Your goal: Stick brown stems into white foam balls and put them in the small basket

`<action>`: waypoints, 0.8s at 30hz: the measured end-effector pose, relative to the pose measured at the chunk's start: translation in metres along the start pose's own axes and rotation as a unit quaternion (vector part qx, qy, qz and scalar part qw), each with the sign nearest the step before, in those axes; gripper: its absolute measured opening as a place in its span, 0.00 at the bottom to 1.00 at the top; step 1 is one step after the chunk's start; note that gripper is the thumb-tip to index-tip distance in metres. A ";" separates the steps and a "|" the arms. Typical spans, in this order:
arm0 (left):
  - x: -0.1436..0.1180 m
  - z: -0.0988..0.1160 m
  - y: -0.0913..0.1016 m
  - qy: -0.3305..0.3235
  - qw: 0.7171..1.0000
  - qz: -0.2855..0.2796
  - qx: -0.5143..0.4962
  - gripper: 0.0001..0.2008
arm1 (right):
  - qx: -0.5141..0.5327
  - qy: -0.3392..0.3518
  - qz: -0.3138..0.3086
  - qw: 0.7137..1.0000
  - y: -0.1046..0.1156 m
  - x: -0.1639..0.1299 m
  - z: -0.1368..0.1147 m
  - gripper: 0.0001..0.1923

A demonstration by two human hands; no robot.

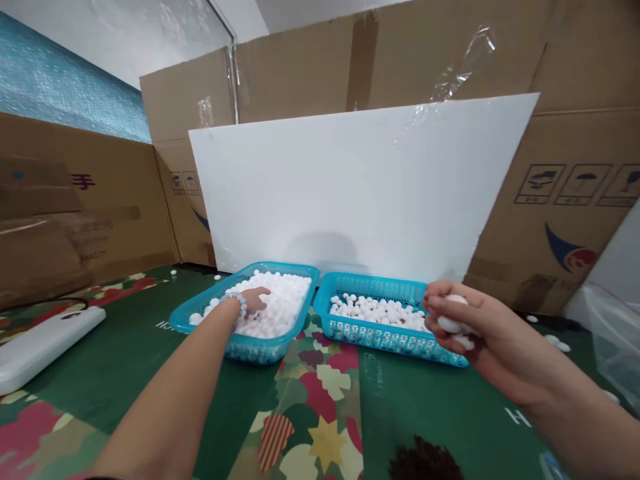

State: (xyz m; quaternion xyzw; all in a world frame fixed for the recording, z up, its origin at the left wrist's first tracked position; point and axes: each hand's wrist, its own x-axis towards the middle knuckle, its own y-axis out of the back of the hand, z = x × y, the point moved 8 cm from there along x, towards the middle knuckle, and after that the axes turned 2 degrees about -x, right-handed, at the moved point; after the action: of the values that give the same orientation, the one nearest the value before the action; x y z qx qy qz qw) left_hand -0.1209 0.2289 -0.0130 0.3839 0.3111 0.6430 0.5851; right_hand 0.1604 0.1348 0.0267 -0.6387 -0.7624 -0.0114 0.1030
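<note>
Reaching into the heaped left basket [280, 333], the left hand [253, 300] rests loosely spread on small white balls [285, 303]; the right hand [465, 320], fingers curled, clasps several balls just before the right basket [370, 330] near the tabletop's [440, 407] far edge.

Bright, even indoor light (soft shadows), wide-angle edge distortion.

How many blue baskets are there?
2. The left basket sits by the left hand, which reaches into its white balls. The right basket sits beside it, partly behind the right hand. None seem hidden.
</note>
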 end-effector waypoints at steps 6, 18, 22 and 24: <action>0.010 -0.003 -0.007 -0.013 0.994 -0.058 0.088 0.10 | -0.355 0.022 -0.243 0.902 -0.029 -0.013 0.022 0.03; 0.023 0.033 -0.014 -0.077 0.976 -0.032 0.203 0.10 | -0.665 0.043 -0.375 0.644 -0.030 -0.016 0.070 0.10; 0.021 0.036 -0.016 -0.079 0.970 -0.035 0.226 0.10 | -0.665 0.037 -0.374 0.645 -0.024 -0.015 0.072 0.09; 0.020 0.041 -0.013 -0.085 0.969 -0.029 0.229 0.12 | -0.662 0.033 -0.380 0.645 -0.024 -0.015 0.075 0.09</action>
State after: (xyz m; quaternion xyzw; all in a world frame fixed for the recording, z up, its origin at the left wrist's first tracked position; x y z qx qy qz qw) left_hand -0.0798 0.2479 -0.0002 0.5515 0.4104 0.5027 0.5241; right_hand 0.1293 0.1269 -0.0467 -0.1897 -0.7234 -0.5727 -0.3357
